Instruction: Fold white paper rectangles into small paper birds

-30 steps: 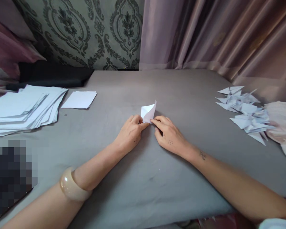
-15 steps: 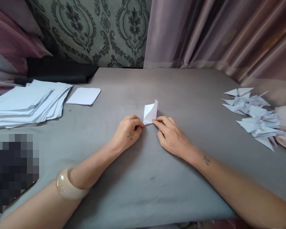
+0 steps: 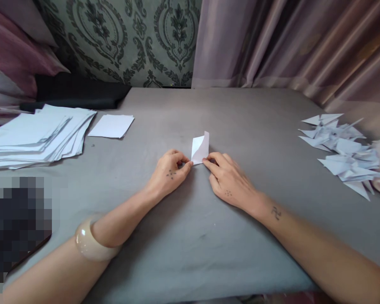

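Home room, likely: I'm at a cloth-covered table (image 3: 183, 253), ornate patterned wall (image 3: 139, 38) ahead, mauve curtains (image 3: 228, 46) to the right.

Black material (image 3: 76, 93) lies far left on a grey table (image 3: 164, 110); a mauve curtain (image 3: 221, 46) hangs beside a patterned wall (image 3: 139, 46).

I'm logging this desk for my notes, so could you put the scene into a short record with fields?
Sheet: small, white, partly folded, one flap curved up
Left hand: fingertips at the sheet's near left corner
Right hand: a fingertip at its near right corner
Left arm: wears a pale bangle
Table left: large paper stack, small stack beside it
Table right: pile of folded white paper
Unclear: pixelated dark patch, near left
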`<state>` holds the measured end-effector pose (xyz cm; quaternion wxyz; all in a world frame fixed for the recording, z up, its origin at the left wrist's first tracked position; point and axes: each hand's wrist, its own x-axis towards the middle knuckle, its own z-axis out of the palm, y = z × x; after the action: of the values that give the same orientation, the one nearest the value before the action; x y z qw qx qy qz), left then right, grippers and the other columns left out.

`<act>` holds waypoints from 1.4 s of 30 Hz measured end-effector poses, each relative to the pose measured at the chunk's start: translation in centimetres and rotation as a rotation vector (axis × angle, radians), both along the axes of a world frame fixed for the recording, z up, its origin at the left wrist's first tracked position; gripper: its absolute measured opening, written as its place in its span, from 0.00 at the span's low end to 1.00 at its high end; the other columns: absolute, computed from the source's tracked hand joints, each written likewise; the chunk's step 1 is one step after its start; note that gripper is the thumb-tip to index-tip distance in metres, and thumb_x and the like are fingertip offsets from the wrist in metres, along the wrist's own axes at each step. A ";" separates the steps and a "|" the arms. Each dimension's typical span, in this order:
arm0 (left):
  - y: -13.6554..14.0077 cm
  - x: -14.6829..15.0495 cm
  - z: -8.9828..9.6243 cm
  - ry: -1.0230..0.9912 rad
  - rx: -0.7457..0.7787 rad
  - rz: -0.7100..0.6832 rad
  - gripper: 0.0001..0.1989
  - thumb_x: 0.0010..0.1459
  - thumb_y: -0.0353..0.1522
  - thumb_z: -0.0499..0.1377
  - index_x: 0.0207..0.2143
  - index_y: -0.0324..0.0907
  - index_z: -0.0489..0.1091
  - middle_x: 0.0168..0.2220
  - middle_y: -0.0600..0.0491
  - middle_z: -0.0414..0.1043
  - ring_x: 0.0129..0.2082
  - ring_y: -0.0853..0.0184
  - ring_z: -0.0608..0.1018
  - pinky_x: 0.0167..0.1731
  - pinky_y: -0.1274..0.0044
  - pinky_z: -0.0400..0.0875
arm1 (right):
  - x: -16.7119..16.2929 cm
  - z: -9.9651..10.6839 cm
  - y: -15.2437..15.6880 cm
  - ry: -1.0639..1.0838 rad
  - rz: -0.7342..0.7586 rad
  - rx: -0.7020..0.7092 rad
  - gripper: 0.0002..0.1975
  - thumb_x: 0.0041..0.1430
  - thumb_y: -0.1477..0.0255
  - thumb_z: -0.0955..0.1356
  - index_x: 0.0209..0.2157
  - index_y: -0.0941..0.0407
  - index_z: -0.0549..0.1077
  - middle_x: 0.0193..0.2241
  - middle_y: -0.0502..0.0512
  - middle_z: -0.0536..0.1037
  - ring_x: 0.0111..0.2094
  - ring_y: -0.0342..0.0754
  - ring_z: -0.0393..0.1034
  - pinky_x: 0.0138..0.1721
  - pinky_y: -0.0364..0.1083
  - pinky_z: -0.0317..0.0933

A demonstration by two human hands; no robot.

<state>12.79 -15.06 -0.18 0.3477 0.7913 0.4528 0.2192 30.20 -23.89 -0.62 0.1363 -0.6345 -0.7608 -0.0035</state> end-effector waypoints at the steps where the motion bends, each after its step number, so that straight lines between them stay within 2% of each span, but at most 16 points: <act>1: 0.0 0.0 0.0 0.003 0.001 0.001 0.10 0.57 0.36 0.57 0.30 0.40 0.74 0.37 0.50 0.71 0.33 0.67 0.73 0.37 0.72 0.68 | 0.0 0.0 0.0 -0.006 0.009 0.002 0.22 0.60 0.80 0.59 0.53 0.62 0.71 0.48 0.62 0.72 0.45 0.54 0.64 0.48 0.52 0.64; 12: 0.0 0.6 0.3 0.050 -0.010 0.034 0.07 0.55 0.32 0.59 0.27 0.39 0.74 0.37 0.51 0.70 0.32 0.68 0.72 0.40 0.72 0.69 | -0.7 0.7 -0.4 -0.115 0.025 0.007 0.19 0.60 0.78 0.60 0.52 0.62 0.72 0.45 0.62 0.74 0.44 0.54 0.65 0.43 0.52 0.63; 17: 0.0 0.8 0.2 0.067 -0.001 0.037 0.06 0.55 0.32 0.60 0.26 0.39 0.72 0.36 0.51 0.69 0.33 0.67 0.71 0.40 0.71 0.69 | -1.3 0.7 -0.7 -0.098 0.005 0.022 0.18 0.61 0.76 0.60 0.51 0.62 0.72 0.45 0.62 0.73 0.44 0.55 0.64 0.44 0.52 0.61; 23: 0.1 0.7 -0.3 0.075 0.051 0.061 0.04 0.54 0.31 0.61 0.28 0.40 0.71 0.35 0.51 0.68 0.35 0.65 0.71 0.41 0.70 0.68 | -2.1 0.9 -0.6 -0.111 -0.040 -0.014 0.19 0.61 0.73 0.60 0.51 0.62 0.71 0.41 0.62 0.73 0.41 0.55 0.63 0.43 0.53 0.58; 31: 0.4 0.5 -0.5 0.031 0.024 0.039 0.02 0.54 0.28 0.59 0.29 0.40 0.71 0.34 0.52 0.66 0.33 0.66 0.71 0.39 0.72 0.69 | -2.7 1.1 -0.5 -0.154 -0.018 -0.042 0.21 0.63 0.68 0.60 0.56 0.57 0.70 0.41 0.62 0.71 0.41 0.55 0.62 0.43 0.53 0.55; 35: 0.2 0.4 -0.4 0.000 0.062 0.062 0.06 0.52 0.24 0.55 0.31 0.40 0.71 0.32 0.53 0.67 0.31 0.68 0.71 0.36 0.74 0.69 | -2.5 1.3 -0.5 -0.142 -0.004 -0.051 0.21 0.62 0.68 0.61 0.55 0.53 0.69 0.41 0.63 0.69 0.42 0.56 0.61 0.43 0.53 0.55; 37: 0.0 0.2 -0.4 -0.028 0.161 0.007 0.09 0.53 0.23 0.52 0.32 0.40 0.70 0.33 0.53 0.69 0.31 0.68 0.71 0.36 0.74 0.69 | -2.3 1.3 -0.5 -0.113 0.003 -0.051 0.21 0.62 0.67 0.61 0.56 0.53 0.69 0.42 0.63 0.69 0.43 0.56 0.61 0.44 0.53 0.56; 39: -0.3 -0.1 -0.6 -0.025 0.310 -0.127 0.11 0.55 0.22 0.50 0.35 0.41 0.69 0.35 0.51 0.70 0.35 0.66 0.72 0.38 0.73 0.70 | -2.1 1.4 -0.5 -0.081 0.015 -0.048 0.21 0.62 0.68 0.62 0.56 0.53 0.69 0.42 0.62 0.69 0.43 0.56 0.61 0.45 0.53 0.56; 42: -0.9 -0.3 -0.8 0.093 0.476 -0.322 0.15 0.58 0.22 0.47 0.42 0.40 0.68 0.39 0.48 0.71 0.41 0.62 0.73 0.43 0.70 0.70 | -1.6 1.3 -0.5 -0.056 0.042 -0.048 0.18 0.62 0.69 0.62 0.51 0.55 0.71 0.40 0.61 0.70 0.43 0.55 0.62 0.47 0.53 0.57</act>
<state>12.48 -15.93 -0.95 0.1614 0.9214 0.2727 0.2247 28.63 -24.44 0.73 0.0998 -0.6211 -0.7773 -0.0003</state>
